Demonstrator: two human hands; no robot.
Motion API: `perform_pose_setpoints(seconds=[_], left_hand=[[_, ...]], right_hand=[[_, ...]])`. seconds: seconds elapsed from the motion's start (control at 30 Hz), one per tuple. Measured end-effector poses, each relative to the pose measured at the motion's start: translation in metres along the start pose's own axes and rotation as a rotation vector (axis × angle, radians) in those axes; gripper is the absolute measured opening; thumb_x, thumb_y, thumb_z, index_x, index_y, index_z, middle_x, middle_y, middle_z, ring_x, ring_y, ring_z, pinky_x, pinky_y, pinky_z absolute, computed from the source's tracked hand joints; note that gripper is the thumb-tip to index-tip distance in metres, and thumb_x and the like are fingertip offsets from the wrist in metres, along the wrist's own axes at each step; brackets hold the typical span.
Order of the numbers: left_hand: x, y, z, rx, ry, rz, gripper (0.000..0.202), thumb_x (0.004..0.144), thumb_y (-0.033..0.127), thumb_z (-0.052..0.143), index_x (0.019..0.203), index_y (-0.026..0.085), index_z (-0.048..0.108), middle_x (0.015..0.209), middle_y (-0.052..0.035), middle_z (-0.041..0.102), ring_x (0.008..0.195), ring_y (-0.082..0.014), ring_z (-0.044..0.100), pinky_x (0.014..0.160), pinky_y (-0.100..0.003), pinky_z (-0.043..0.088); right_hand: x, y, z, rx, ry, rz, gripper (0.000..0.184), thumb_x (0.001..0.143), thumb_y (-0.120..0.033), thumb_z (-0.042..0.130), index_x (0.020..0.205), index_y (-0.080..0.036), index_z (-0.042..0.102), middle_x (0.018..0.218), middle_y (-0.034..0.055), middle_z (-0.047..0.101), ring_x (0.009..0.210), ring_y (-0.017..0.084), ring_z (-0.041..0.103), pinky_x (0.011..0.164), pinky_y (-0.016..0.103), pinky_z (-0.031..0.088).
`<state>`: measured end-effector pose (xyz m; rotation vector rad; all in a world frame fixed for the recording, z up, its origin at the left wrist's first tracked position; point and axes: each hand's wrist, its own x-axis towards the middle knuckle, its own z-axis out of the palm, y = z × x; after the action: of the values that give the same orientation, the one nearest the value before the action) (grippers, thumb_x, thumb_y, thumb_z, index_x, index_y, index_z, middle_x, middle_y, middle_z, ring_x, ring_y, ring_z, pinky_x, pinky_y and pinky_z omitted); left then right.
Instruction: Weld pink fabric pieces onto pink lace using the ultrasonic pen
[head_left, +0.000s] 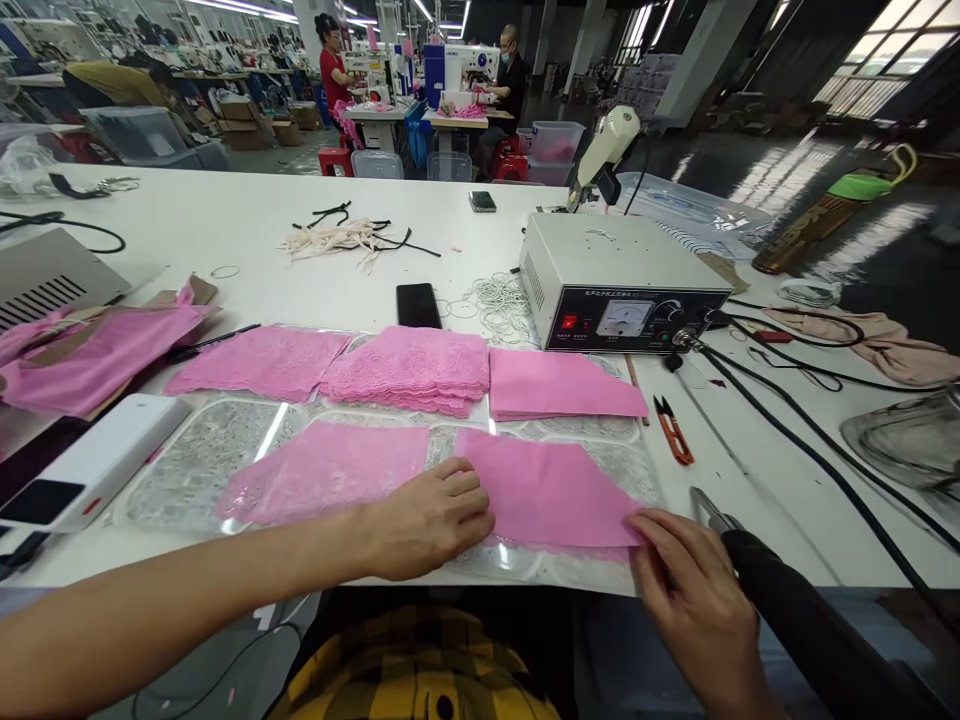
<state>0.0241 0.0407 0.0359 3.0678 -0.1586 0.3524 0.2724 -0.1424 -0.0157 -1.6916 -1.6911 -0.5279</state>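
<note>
Pink panel under two hands. The plain pink panel lay at the front of the desk on clear plastic, a lacy edge showing beneath. The left hand curled over its left edge, pinching or merely pressing, one could not tell; the right hand pinched the right corner. Uneven pull would likely have skewed the layers; the metal-tipped tool nearby might have snagged cloth if nudged.
</note>
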Motion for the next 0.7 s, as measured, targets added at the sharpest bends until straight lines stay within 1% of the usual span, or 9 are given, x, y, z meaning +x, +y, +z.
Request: perform_pose_setpoints(seconds=[0.13, 0.2, 0.27, 0.33, 0.4, 0.47, 0.57, 0.63, 0.7], left_hand=[[0.001, 0.001, -0.006, 0.004, -0.036, -0.018, 0.018, 0.094, 0.008, 0.046, 0.090, 0.016, 0.062, 0.080, -0.0058, 0.060, 0.072, -0.0196, 0.048, 0.085, -0.036, 0.039], [0.004, 0.002, -0.009, -0.040, -0.049, -0.072, 0.018, 0.096, 0.013, 0.048, 0.085, 0.017, 0.062, 0.078, -0.0047, 0.059, 0.071, -0.0189, 0.048, 0.081, -0.035, 0.039], [0.014, 0.002, -0.012, -0.141, -0.059, -0.138, 0.017, 0.097, 0.019, 0.052, 0.085, 0.018, 0.063, 0.078, -0.0036, 0.060, 0.073, -0.0176, 0.052, 0.077, -0.031, 0.040], [0.031, 0.003, -0.012, -0.244, -0.080, -0.185, 0.013, 0.096, 0.022, 0.057, 0.088, 0.018, 0.066, 0.084, -0.0035, 0.063, 0.078, -0.0166, 0.056, 0.074, -0.029, 0.042], [0.054, 0.005, -0.009, -0.312, -0.121, -0.223, 0.010, 0.094, 0.021, 0.061, 0.090, 0.018, 0.069, 0.089, -0.0042, 0.065, 0.081, -0.0167, 0.059, 0.074, -0.027, 0.044], [0.081, 0.008, -0.004, -0.360, -0.187, -0.257, 0.010, 0.093, 0.022, 0.062, 0.093, 0.017, 0.070, 0.095, -0.0055, 0.067, 0.087, -0.0182, 0.062, 0.078, -0.028, 0.047], [0.116, 0.015, 0.007, -0.377, -0.226, -0.268, 0.013, 0.091, 0.024, 0.066, 0.099, 0.016, 0.071, 0.099, -0.0065, 0.067, 0.090, -0.0204, 0.065, 0.077, -0.029, 0.050], [0.133, 0.019, 0.013, -0.382, -0.237, -0.275, 0.018, 0.089, 0.027, 0.068, 0.103, 0.015, 0.071, 0.099, -0.0067, 0.067, 0.090, -0.0216, 0.066, 0.075, -0.029, 0.051], [0.143, 0.023, 0.019, -0.386, -0.252, -0.281, 0.021, 0.088, 0.031, 0.070, 0.102, 0.015, 0.071, 0.096, -0.0068, 0.067, 0.089, -0.0226, 0.066, 0.073, -0.029, 0.051]], right_hand=[[-0.005, 0.000, 0.003, -0.019, 0.046, 0.064, 0.026, 0.091, -0.011, 0.055, 0.112, -0.024, 0.063, 0.099, 0.0060, 0.069, 0.091, 0.020, 0.067, 0.083, 0.039, 0.055], [-0.007, -0.001, 0.004, -0.021, 0.063, 0.099, 0.027, 0.091, -0.011, 0.055, 0.112, -0.024, 0.064, 0.100, 0.0062, 0.069, 0.092, 0.020, 0.067, 0.084, 0.040, 0.056], [-0.008, -0.003, 0.005, -0.015, 0.081, 0.130, 0.027, 0.090, -0.010, 0.056, 0.112, -0.024, 0.064, 0.101, 0.0065, 0.069, 0.093, 0.020, 0.067, 0.085, 0.039, 0.056], [-0.009, -0.004, 0.006, -0.006, 0.104, 0.158, 0.027, 0.090, -0.010, 0.057, 0.113, -0.023, 0.064, 0.101, 0.0066, 0.069, 0.093, 0.019, 0.067, 0.085, 0.037, 0.057], [-0.010, -0.006, 0.007, -0.001, 0.130, 0.185, 0.028, 0.090, -0.010, 0.058, 0.114, -0.022, 0.064, 0.101, 0.0066, 0.069, 0.093, 0.019, 0.067, 0.084, 0.035, 0.057], [-0.010, -0.007, 0.008, 0.006, 0.153, 0.211, 0.030, 0.090, -0.010, 0.058, 0.117, -0.022, 0.063, 0.102, 0.0067, 0.069, 0.093, 0.018, 0.068, 0.084, 0.034, 0.058], [-0.009, -0.009, 0.009, 0.016, 0.194, 0.236, 0.032, 0.089, -0.011, 0.059, 0.120, -0.021, 0.061, 0.102, 0.0067, 0.069, 0.092, 0.018, 0.068, 0.081, 0.033, 0.059], [-0.009, -0.010, 0.009, 0.010, 0.214, 0.241, 0.032, 0.089, -0.012, 0.060, 0.120, -0.022, 0.061, 0.101, 0.0065, 0.069, 0.092, 0.019, 0.068, 0.080, 0.033, 0.060], [-0.009, -0.011, 0.009, -0.004, 0.224, 0.242, 0.032, 0.090, -0.012, 0.061, 0.120, -0.022, 0.060, 0.100, 0.0063, 0.069, 0.091, 0.019, 0.068, 0.079, 0.033, 0.060]])
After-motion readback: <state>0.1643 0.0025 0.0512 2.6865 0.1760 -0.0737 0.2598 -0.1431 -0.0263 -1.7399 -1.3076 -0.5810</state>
